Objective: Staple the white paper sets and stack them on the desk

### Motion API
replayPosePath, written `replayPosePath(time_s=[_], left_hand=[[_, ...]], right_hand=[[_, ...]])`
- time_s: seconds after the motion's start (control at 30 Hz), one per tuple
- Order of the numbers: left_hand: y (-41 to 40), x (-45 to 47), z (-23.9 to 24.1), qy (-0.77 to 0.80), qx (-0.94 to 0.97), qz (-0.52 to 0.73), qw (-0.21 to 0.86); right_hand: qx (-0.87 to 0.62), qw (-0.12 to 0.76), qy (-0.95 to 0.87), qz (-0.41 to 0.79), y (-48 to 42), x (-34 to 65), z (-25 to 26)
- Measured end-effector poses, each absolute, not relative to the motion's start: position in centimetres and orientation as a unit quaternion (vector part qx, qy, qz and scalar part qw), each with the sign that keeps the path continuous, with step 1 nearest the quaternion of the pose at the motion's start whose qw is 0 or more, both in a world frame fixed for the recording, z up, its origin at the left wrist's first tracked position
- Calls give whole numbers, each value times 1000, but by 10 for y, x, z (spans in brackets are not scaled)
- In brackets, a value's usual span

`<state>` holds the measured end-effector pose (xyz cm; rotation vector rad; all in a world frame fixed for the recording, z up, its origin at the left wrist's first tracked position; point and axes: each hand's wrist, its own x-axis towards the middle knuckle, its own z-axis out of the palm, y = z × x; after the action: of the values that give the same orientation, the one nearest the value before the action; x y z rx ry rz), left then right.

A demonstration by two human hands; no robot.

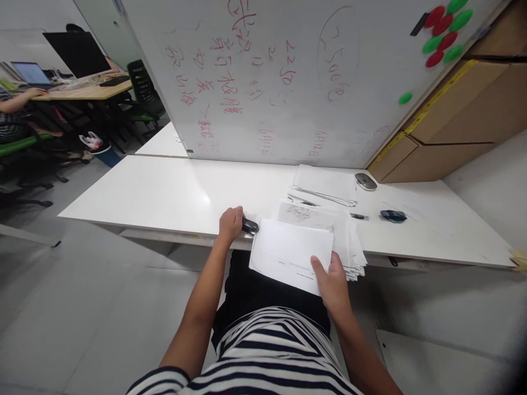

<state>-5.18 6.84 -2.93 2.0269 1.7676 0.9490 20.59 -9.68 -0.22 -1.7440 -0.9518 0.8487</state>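
left hand (pixel 230 222) grips a black tool (pixel 250 225) on the table (pixel 164 192) edge. right hand (pixel 334 285) pinches paper (pixel 288 247) over that edge.

I'm in an office: a whiteboard (pixel 288 82) with red writing and magnets (pixel 444 27) stands behind my white table (pixel 164 192) of papers (pixel 325 184), and off to the side a desk (pixel 82 92) carries a monitor (pixel 78 52) and laptop (pixel 31 74), beside an office chair (pixel 142 88)

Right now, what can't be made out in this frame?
Head view: the black object is partly covered by the left hand; kind and grip unclear.
Head view: print on the sheets in the right hand is too small; the top page hides the lower ones.
Head view: the dark thing on the table is small and blurred.
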Motion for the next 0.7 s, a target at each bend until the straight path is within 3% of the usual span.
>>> replayPosePath(time_s=[0.23, 0.7], left_hand=[[69, -56, -27, 621, 668, 364, 191], [68, -55, -26, 618, 667, 366, 197]], right_hand=[[-710, 494, -385, 323, -102, 206, -6], [-607, 536, -383, 444, -97, 192, -10]])
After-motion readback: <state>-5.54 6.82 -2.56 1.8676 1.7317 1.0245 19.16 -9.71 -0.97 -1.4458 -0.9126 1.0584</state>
